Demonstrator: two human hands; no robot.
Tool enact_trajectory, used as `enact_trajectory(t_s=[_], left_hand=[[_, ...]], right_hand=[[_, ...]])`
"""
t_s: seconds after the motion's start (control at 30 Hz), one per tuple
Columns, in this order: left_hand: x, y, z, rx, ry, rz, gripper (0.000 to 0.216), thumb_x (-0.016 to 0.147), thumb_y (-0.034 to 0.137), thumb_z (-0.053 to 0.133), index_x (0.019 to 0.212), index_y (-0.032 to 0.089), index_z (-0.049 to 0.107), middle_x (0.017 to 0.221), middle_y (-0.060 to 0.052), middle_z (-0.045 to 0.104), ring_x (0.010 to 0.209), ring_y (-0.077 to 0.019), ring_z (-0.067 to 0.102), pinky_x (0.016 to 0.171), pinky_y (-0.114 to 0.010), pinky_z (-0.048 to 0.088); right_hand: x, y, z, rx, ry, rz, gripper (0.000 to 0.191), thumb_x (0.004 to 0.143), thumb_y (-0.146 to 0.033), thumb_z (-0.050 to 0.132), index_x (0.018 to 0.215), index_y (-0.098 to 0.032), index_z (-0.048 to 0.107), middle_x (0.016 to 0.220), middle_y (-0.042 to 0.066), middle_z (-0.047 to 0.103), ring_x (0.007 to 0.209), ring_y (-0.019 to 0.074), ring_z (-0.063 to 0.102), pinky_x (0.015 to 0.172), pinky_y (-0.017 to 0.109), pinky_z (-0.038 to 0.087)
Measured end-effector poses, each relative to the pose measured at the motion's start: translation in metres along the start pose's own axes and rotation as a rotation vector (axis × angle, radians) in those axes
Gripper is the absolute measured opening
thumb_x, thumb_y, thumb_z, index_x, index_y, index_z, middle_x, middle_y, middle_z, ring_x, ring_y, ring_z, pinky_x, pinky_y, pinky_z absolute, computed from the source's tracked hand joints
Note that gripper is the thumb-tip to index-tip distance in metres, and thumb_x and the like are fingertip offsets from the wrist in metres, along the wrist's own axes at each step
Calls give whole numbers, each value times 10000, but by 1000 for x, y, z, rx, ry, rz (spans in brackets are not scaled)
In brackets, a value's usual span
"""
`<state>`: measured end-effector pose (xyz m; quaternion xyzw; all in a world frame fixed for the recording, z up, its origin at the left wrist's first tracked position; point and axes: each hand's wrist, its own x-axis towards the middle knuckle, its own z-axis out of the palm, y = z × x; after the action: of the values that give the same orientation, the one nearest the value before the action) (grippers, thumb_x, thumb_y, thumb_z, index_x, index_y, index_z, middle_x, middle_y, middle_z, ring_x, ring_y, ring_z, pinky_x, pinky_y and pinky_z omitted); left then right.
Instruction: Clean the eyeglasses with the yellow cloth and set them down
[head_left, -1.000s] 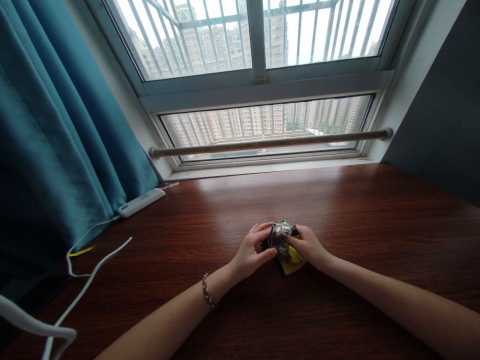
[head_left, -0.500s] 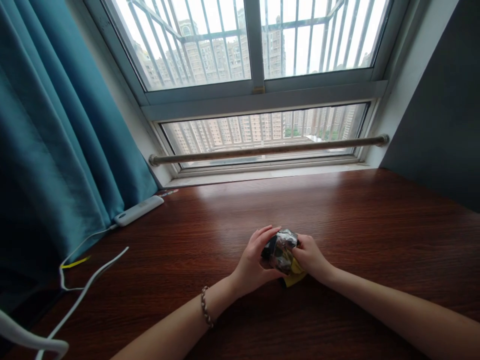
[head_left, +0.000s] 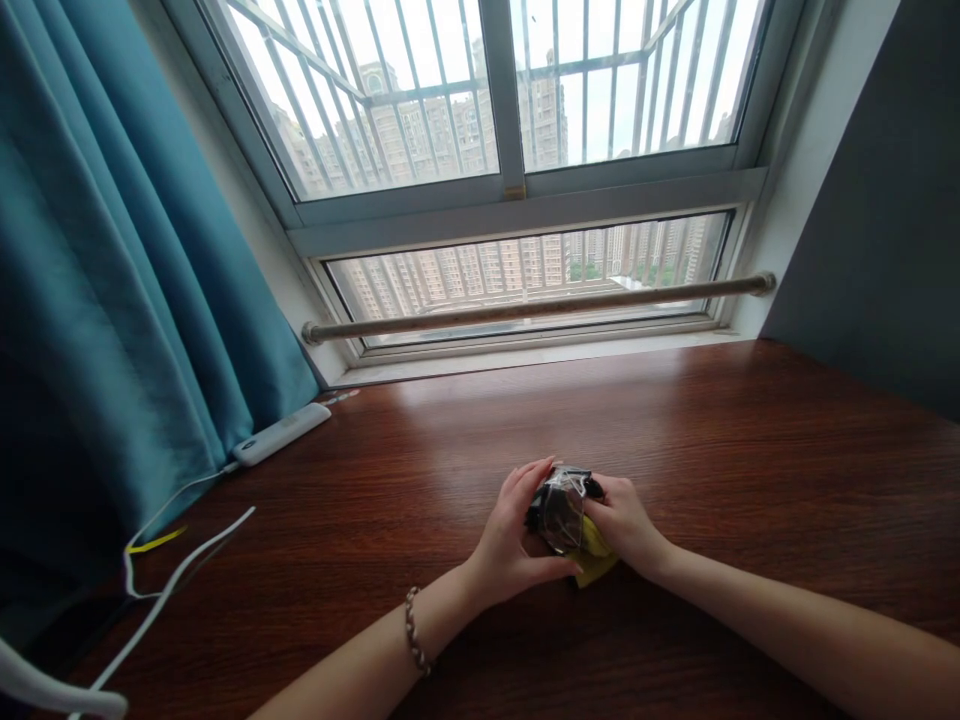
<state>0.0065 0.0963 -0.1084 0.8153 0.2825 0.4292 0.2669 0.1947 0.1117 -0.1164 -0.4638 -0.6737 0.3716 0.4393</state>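
Both hands meet over a small dark object wrapped in crinkly clear plastic (head_left: 561, 508), just above the dark wooden table (head_left: 750, 450). My left hand (head_left: 516, 540) cups its left side, thumb underneath and fingers arched over the top. My right hand (head_left: 622, 525) grips its right side. A yellow piece (head_left: 594, 560), cloth or paper, sticks out beneath the object under my right hand. What the dark object is cannot be made out. A beaded bracelet (head_left: 415, 632) circles my left wrist.
A white power strip (head_left: 281, 434) lies at the table's far left, with white cables (head_left: 161, 590) trailing toward the near left corner. Teal curtain (head_left: 112, 300) hangs on the left. A metal rail (head_left: 532, 306) runs along the window behind the table.
The hands and wrapped object have stayed in nearly the same spot; the left fingers shifted over the top and the wrapping turned slightly. The camera tilted a little.
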Motion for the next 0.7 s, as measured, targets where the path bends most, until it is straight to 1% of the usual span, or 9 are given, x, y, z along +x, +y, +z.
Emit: enact_trajectory(t_s=[0.07,0.17,0.23,0.33,0.4,0.47,0.53,0.63,0.7], left_hand=[[0,0,1,79,17,26,973,632,451,818,1408,267,259,1346,-147,404,1243,-345,389,1069,-547,282],[1,2,0,146,52,31,890,638,407,822,1363,263,325,1282,-133,473,1203,-328,430,1082,-576,232],[2,4,-2,97,47,1,887,588,423,848,1329,244,393,1257,-132,492,1185,-329,445,1079,-554,260],[3,2,-5,-62,27,-111,891,523,451,871,1288,210,483,1283,-145,466,1194,-342,438,1051,-496,339],[3,-1,-6,-130,13,-154,838,535,466,860,1257,200,527,1303,-145,464,1243,-352,388,1062,-493,320],[5,-3,-8,-136,-17,-145,785,563,505,833,1232,200,556,1290,-132,496,1293,-354,316,1085,-510,270],[6,-5,-8,-114,-50,-120,745,592,557,797,1211,205,577,1261,-117,529,1305,-350,290,1095,-524,232],[5,-7,-7,-104,-51,-91,813,592,630,765,1251,211,539,1288,-124,507,1299,-357,298,1095,-538,218],[2,-8,-3,-97,-41,-70,978,536,613,805,1346,222,422,1334,-142,453,1290,-361,320,1088,-535,240]], right_hand=[[0,1,1,8,-8,2,392,807,-474,545,679,-114,627,651,36,602,626,159,516,584,247,356],[-1,1,1,20,-23,2,389,800,-484,557,709,-115,637,680,42,619,644,170,529,588,252,364],[-2,1,0,32,-36,-9,382,811,-487,557,766,-119,646,732,48,638,674,180,545,610,259,376],[-3,-1,-1,62,-59,-29,388,835,-498,546,841,-125,649,801,57,654,726,196,565,651,272,395],[-2,-2,-1,68,-71,-34,370,839,-485,548,845,-130,648,811,58,657,738,201,573,659,273,400],[-2,-2,-1,63,-84,-47,328,841,-452,556,868,-140,655,827,50,662,751,200,581,674,270,405],[-2,-2,-1,57,-91,-61,304,842,-432,557,881,-149,660,826,41,663,745,195,583,674,265,404],[-2,-2,0,54,-82,-55,314,849,-435,537,850,-146,659,799,40,656,731,192,576,664,260,396],[-2,-1,0,57,-60,-39,314,843,-425,531,798,-139,652,773,42,650,713,189,565,650,255,391]])
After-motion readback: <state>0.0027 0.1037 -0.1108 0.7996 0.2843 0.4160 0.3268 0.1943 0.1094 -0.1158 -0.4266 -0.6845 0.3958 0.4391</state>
